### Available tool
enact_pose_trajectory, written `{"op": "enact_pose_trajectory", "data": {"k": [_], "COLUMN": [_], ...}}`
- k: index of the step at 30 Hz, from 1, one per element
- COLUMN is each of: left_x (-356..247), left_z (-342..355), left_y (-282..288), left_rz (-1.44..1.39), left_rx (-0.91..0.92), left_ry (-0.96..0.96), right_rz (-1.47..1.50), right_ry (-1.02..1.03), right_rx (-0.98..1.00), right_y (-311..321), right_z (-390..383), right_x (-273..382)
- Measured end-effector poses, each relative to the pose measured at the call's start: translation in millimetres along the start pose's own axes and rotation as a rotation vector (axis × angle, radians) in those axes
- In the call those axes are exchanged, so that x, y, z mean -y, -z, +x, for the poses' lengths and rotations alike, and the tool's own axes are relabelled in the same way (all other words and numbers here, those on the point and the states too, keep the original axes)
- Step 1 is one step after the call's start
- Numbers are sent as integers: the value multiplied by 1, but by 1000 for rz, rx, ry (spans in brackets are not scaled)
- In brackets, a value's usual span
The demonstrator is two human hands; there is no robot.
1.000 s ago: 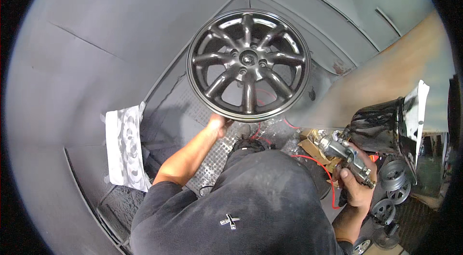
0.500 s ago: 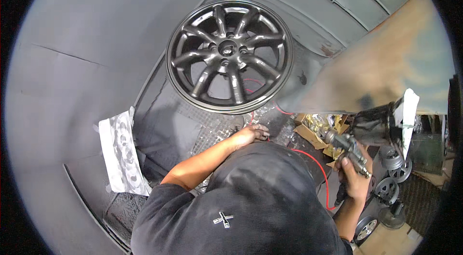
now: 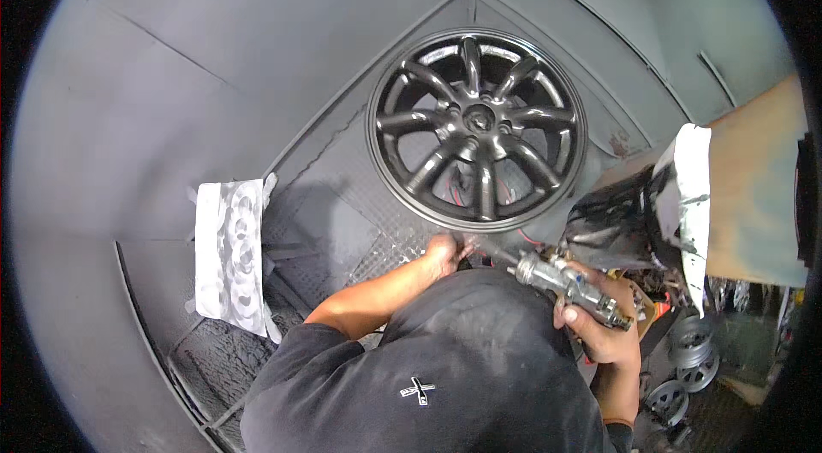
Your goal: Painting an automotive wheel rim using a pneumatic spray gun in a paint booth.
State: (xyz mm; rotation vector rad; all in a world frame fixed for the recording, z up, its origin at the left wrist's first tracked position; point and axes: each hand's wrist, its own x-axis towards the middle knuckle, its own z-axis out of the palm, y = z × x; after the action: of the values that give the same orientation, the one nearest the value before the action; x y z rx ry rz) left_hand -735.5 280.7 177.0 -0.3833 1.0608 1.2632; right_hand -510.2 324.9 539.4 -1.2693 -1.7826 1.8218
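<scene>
A dark, glossy multi-spoke car wheel rim (image 3: 485, 187) lies face up ahead of me, raised above the floor; its support is mostly hidden. My right hand (image 3: 604, 316) is closed around a metal spray gun (image 3: 569, 286), just beyond the rim's near right edge. The nozzle points left, with a faint pale mist before it. On the gun sits a black-smeared paint cup (image 3: 621, 222) with a white sheet (image 3: 692, 205) over its top. My left hand (image 3: 445, 254) is below the rim's near edge, fingers curled; what they hold is hidden.
Grey walls (image 3: 214, 16) meet in a corner behind the rim. Left, a white panel with grey ring marks (image 3: 229, 256) stands against the wall. A red hose (image 3: 529, 237) runs below the rim. Several bare wheels (image 3: 693, 342) and a brown panel (image 3: 753, 187) are at right.
My right hand has brought the spray gun leftward, closer to the rim's near edge. The view has shifted, so the rim appears farther right and lower. My left hand remains by the rim.
</scene>
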Motion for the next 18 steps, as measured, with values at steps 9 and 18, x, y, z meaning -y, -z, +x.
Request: {"op": "enact_pose_trajectory", "data": {"k": [9,18], "left_x": [-41,-39], "left_z": [-8,15], "left_y": [16,35], "left_rz": [229,249], "left_rx": [60,299], "left_ry": [153,216], "right_rz": [-84,-64], "right_ry": [170,83], "right_rx": [-271,-15], "right_y": [-20,-25], "right_z": [46,44], "right_x": [43,30]}}
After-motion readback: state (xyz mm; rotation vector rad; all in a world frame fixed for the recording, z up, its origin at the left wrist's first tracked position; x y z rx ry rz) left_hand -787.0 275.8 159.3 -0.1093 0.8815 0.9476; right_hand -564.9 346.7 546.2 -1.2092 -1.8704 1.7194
